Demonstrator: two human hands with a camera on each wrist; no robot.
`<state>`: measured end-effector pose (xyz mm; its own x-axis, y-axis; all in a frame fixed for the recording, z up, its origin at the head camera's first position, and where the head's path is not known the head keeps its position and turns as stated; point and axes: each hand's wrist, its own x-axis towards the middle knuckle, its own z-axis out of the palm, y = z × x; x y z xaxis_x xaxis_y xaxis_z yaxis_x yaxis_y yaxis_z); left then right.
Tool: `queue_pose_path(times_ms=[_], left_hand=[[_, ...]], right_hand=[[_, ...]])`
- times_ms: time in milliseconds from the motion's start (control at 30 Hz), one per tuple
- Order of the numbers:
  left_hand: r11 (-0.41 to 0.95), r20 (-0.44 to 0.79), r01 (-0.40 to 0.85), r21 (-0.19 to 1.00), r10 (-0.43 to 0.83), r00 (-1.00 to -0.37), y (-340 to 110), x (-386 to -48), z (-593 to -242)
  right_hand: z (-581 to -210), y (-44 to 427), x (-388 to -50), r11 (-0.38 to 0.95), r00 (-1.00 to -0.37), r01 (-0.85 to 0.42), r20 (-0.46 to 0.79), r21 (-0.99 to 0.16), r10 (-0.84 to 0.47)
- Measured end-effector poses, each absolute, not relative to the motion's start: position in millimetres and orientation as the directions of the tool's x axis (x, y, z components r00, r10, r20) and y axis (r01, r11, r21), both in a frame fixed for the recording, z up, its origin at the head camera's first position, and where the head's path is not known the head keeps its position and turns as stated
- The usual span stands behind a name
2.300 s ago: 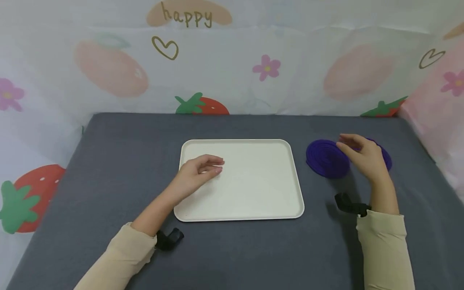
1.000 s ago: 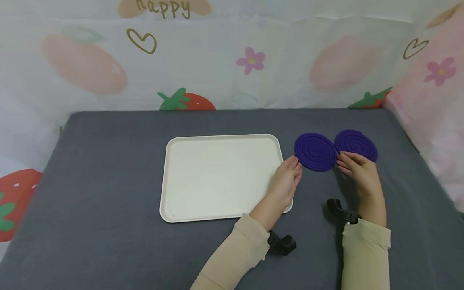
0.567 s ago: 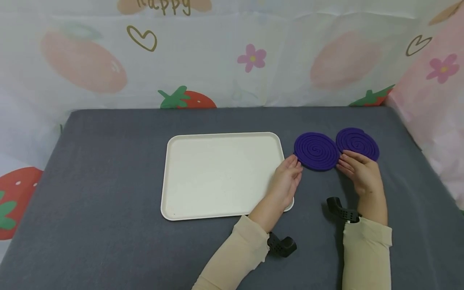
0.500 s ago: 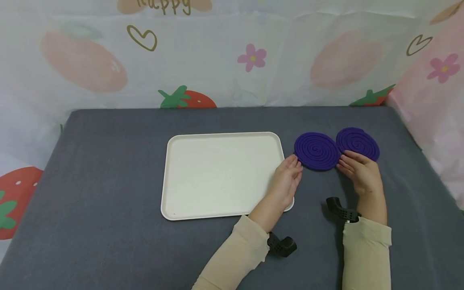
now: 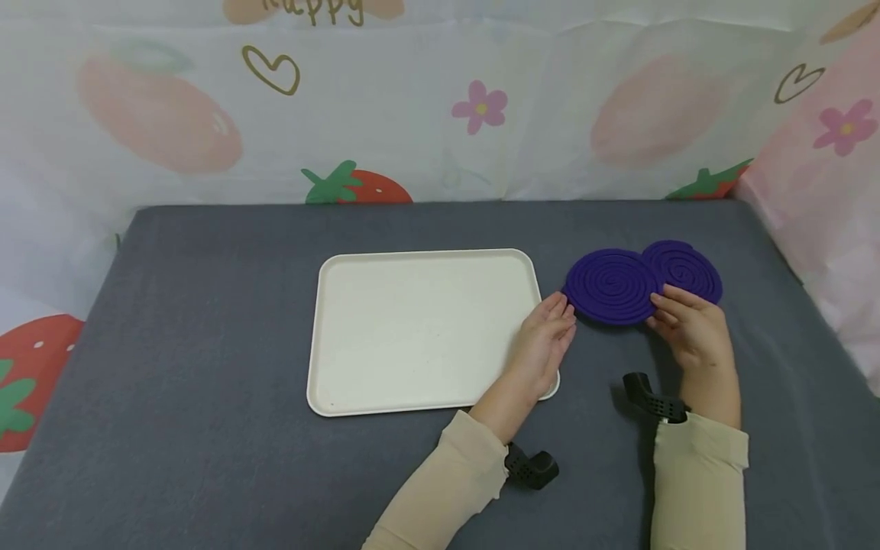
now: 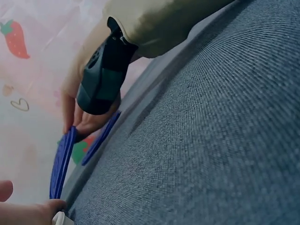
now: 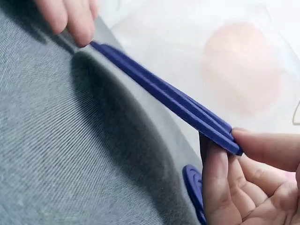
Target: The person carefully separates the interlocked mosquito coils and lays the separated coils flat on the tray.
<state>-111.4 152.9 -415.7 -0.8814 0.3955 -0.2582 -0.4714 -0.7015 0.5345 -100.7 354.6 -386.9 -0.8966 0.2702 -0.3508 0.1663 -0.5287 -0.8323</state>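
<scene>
Both hands are at a purple spiral coil (image 5: 612, 286), which is raised off the cloth above its shadow. The right hand (image 5: 694, 336) pinches its right edge, thumb on top and fingers beneath in the right wrist view. At the opposite edge the left hand (image 5: 532, 347) touches the coil with nearly straight fingertips; its upper digit stands apart from the coil in the left wrist view. A second purple coil (image 5: 683, 269) lies behind, partly covered by the first coil and the right hand.
A cream rectangular tray (image 5: 422, 328) lies left of the coils, its right edge partly behind the left hand. Dark grey cloth (image 5: 206, 344) covers the table. A printed curtain (image 5: 536, 99) hangs behind it. Each wrist wears a black device.
The right hand has come from above the coils to pinch the nearer one, and the left hand has crossed from over the tray to its edge. That coil has risen and shifted slightly right.
</scene>
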Motion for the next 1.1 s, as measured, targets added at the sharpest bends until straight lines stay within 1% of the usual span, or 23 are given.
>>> queue_pose_path(times_ms=[200, 433, 533, 633, 767, 933, 1100], left_hand=[[-0.685, -0.264, -0.458, 0.566, 0.375, -0.888, 154.6, -108.6, -414.9], [-0.673, -0.263, -0.446, 0.590, 0.362, -0.894, 155.5, -107.5, -413.9], [-0.685, -0.240, -0.438, 0.582, 0.371, -0.897, 154.4, -108.5, -413.7], [-0.697, -0.219, -0.447, 0.561, 0.396, -0.892, 151.0, -111.0, -415.2], [-0.695, -0.228, -0.471, 0.543, 0.419, -0.879, 143.1, -113.5, -415.3], [-0.644, -0.272, -0.479, 0.597, 0.398, -0.876, 129.9, -115.4, -410.6], [-0.615, -0.280, -0.461, 0.639, 0.372, -0.885, 112.5, -118.9, -406.6]], right_hand=[[-385.1, 353.0, -99.8, -0.564, -0.937, 0.106, -0.273, -0.819, 0.220], [-385.0, 353.0, -99.1, -0.641, -0.968, 0.045, -0.193, -0.766, 0.162], [-386.1, 351.7, -99.2, -0.640, -0.986, 0.045, -0.136, -0.767, 0.094], [-388.7, 347.6, -100.1, -0.608, -0.998, 0.046, -0.059, -0.793, 0.001], [-390.5, 337.6, -102.6, -0.567, -0.996, 0.046, 0.006, -0.822, -0.090], [-393.0, 323.3, -107.7, -0.578, -0.984, 0.068, 0.042, -0.813, -0.175], [-394.5, 307.2, -112.6, -0.574, -0.977, 0.080, 0.050, -0.815, -0.206]])
